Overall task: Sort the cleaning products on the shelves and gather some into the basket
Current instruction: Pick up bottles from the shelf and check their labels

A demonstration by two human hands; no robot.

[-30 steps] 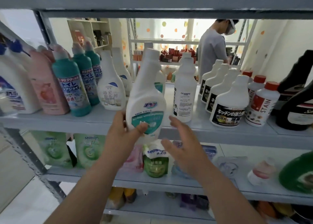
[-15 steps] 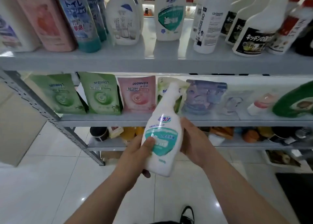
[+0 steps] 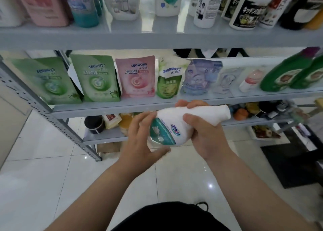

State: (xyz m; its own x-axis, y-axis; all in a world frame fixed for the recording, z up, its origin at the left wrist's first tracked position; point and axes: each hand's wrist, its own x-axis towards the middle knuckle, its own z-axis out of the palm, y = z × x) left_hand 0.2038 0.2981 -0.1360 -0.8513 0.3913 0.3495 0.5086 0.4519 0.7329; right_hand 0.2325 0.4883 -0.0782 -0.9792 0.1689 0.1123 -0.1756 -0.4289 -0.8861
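A white bottle with a teal label (image 3: pixel 176 126) lies tilted sideways in front of the shelves, its neck pointing right. My right hand (image 3: pixel 204 134) grips its upper body, thumb on the near side and fingers curled over the far side. My left hand (image 3: pixel 139 139) touches the bottle's base end with straight, spread fingers. A second white bottle with the same teal label (image 3: pixel 167 1) stands on the top shelf (image 3: pixel 157 36). No basket is in view.
The top shelf carries pink, teal, white and black bottles. The middle shelf (image 3: pixel 122 105) holds green refill pouches (image 3: pixel 95 78), a pink pouch (image 3: pixel 135 77), bluish pouches and green bottles (image 3: pixel 286 75). The bottom shelf has dark jars. White tiled floor and a black mat (image 3: pixel 293 162) lie below.
The bottle came off the top shelf, dropped to waist height and tipped from upright to sideways. My right hand took hold of it and my left hand loosened.
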